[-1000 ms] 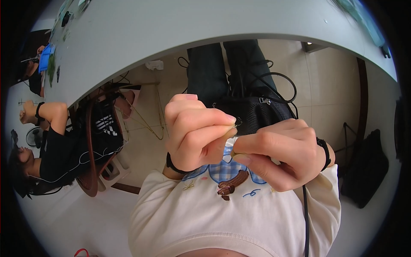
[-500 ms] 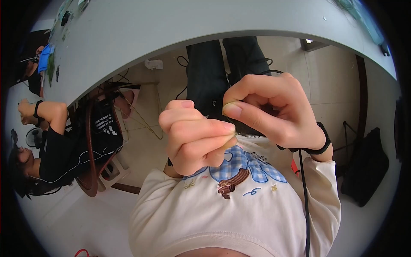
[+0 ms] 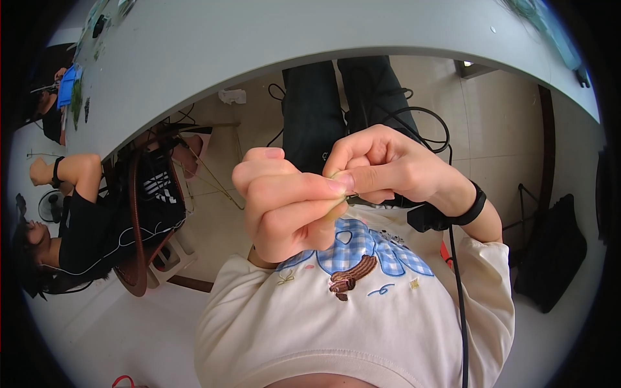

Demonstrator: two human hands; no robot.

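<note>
My left hand (image 3: 284, 200) is closed in a pinch, thumb and forefinger pressed together in front of my chest, the other fingers curled. My right hand (image 3: 391, 169) pinches too, its thumb and forefinger tips meeting the left fingertips. A tiny dark bit (image 3: 351, 196) shows where the fingertips meet; it is too small to name, and the fingers hide most of what they hold. Both hands are above my lap, short of the table's near edge. A black band (image 3: 472, 204) circles my right wrist.
The pale grey table (image 3: 259, 39) curves across the front. A black cable (image 3: 460, 291) runs down beside my right arm. A person in a black shirt (image 3: 84, 239) sits at the left by a brown chair (image 3: 134, 226). A black bag (image 3: 553, 255) stands at the right.
My right hand has moved left and slightly down, so its pinched fingertips now meet those of my left hand. A loop of black cable shows beyond my right wrist.
</note>
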